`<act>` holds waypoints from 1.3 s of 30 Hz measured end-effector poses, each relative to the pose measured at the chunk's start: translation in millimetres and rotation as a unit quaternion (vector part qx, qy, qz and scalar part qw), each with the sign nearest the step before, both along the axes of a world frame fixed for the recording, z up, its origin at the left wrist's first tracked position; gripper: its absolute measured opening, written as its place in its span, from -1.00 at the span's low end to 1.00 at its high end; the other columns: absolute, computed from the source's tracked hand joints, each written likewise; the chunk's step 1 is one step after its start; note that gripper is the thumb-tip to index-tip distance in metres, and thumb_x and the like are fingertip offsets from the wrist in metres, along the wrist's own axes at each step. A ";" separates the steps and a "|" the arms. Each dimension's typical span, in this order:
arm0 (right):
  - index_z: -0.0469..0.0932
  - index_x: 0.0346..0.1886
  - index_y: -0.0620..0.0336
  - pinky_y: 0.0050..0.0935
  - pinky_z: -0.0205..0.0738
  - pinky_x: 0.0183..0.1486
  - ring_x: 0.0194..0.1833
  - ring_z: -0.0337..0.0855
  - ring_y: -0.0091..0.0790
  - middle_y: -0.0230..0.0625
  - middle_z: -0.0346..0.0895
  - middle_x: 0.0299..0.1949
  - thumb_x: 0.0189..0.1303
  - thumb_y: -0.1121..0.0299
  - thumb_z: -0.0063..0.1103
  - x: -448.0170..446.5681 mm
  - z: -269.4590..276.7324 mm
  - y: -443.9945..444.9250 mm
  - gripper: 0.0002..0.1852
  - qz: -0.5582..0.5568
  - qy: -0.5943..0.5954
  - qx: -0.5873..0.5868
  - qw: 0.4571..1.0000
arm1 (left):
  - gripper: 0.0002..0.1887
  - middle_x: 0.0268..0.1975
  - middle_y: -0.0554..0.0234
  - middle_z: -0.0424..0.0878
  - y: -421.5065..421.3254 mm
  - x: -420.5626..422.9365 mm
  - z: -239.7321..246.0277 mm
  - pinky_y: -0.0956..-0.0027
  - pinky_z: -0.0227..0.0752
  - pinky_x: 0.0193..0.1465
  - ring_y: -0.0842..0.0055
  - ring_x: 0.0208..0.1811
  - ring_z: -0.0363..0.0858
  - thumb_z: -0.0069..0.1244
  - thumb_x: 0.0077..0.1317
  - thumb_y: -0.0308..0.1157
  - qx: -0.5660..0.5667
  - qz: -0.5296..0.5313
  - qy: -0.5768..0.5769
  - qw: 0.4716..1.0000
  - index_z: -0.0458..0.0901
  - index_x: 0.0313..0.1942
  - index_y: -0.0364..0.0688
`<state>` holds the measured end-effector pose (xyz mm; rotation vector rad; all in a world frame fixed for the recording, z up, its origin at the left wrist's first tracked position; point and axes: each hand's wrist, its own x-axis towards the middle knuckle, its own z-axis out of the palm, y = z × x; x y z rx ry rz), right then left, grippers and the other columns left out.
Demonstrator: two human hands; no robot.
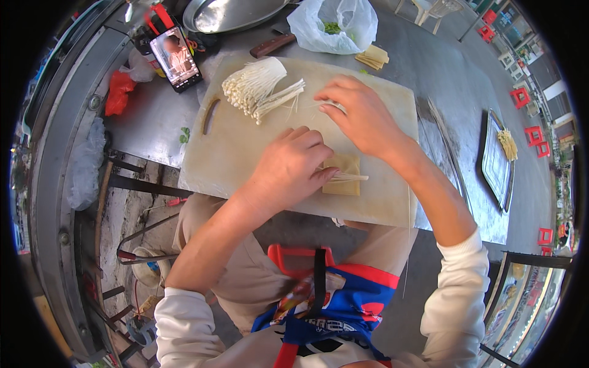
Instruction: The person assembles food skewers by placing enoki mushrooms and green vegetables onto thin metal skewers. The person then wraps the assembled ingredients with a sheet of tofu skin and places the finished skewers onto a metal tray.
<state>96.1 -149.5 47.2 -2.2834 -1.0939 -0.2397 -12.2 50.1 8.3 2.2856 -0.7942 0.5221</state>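
On a pale cutting board (221,161), my left hand (294,161) holds some enoki mushroom strands (352,177) between thumb and fingers, across a square yellowish sheet (343,187) that looks like tofu skin. Above and to the right, my right hand (356,108) is curled with a few pale strands (336,105) between its thumb and fingers. A bunch of enoki mushrooms (257,80), with some strands loosened from it, lies at the board's upper left. Beyond the board's top edge is a small stack of similar yellowish sheets (373,56).
Behind the board are a wooden-handled knife (274,45), an oval metal tray (230,14) and a plastic bag (333,27) with greens. A phone (176,60) leans at the upper left. Thin skewers (448,142) and a metal tray (494,161) holding an enoki roll (507,144) lie right.
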 end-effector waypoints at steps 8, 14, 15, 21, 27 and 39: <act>0.76 0.01 0.23 -0.01 0.62 0.29 0.28 0.68 0.03 -0.19 0.72 0.12 0.56 0.44 0.37 62.0 -23.7 53.6 -0.89 0.022 0.021 -0.134 0.991 | -0.78 -0.24 0.25 0.69 -0.3 0.1 -2.5 0.12 0.63 0.04 0.21 -0.11 0.73 0.52 0.22 -0.38 0.007 0.004 -0.036 0.999 0.81 -0.21 -0.14; 0.73 0.00 0.28 -0.06 0.64 0.13 0.06 0.73 0.00 -0.13 0.74 -0.03 0.55 0.43 0.38 52.8 -13.9 47.9 -0.88 0.029 -0.058 -0.041 0.997 | -0.79 -0.25 0.25 0.70 8.7 -1.9 -0.6 0.08 0.61 0.00 0.21 -0.10 0.75 0.52 0.22 -0.35 -0.015 0.022 -0.048 0.998 0.77 -0.32 -0.13; 0.74 0.00 0.29 -0.11 0.65 0.11 0.00 0.74 -0.07 -0.14 0.76 -0.05 0.57 0.43 0.38 51.7 -5.9 45.9 -0.87 0.036 -0.031 -0.037 0.998 | -0.80 -0.24 0.24 0.72 13.9 0.8 1.4 0.07 0.61 -0.02 0.19 -0.11 0.75 0.51 0.23 -0.37 -0.020 0.031 -0.048 0.998 0.78 -0.31 -0.14; 0.76 0.00 0.36 -0.24 0.54 -0.15 -0.30 0.63 -0.28 -0.14 0.78 -0.22 0.62 0.37 0.39 41.1 40.2 30.9 -0.81 0.029 0.106 0.072 0.991 | -0.83 -0.08 0.23 0.86 47.4 15.1 25.7 0.27 0.60 -0.06 0.41 -0.13 0.81 0.39 0.37 -0.59 -0.160 0.152 -0.062 0.973 0.89 -0.06 -0.20; 0.76 0.03 0.35 -0.29 0.55 -0.16 -0.28 0.65 -0.32 -0.18 0.78 -0.19 0.61 0.40 0.42 -40.4 37.8 -14.9 -0.83 -0.023 0.108 0.072 0.991 | -0.65 0.06 0.10 0.87 55.4 15.0 27.1 0.27 0.62 0.11 0.33 0.04 0.82 0.45 0.32 -0.56 -0.168 0.155 -0.136 0.964 0.89 0.12 -0.23; 0.77 0.02 0.28 -0.20 0.71 -0.05 -0.08 0.81 -0.09 -0.15 0.73 0.00 0.55 0.53 0.45 -121.4 -32.8 -83.8 -0.91 -0.109 0.169 0.067 0.977 | -0.47 0.08 0.16 0.82 -16.1 -14.9 -14.8 0.05 0.65 0.24 0.12 0.12 0.76 0.64 0.04 -0.47 -0.005 -0.071 0.023 0.997 0.88 0.07 -0.25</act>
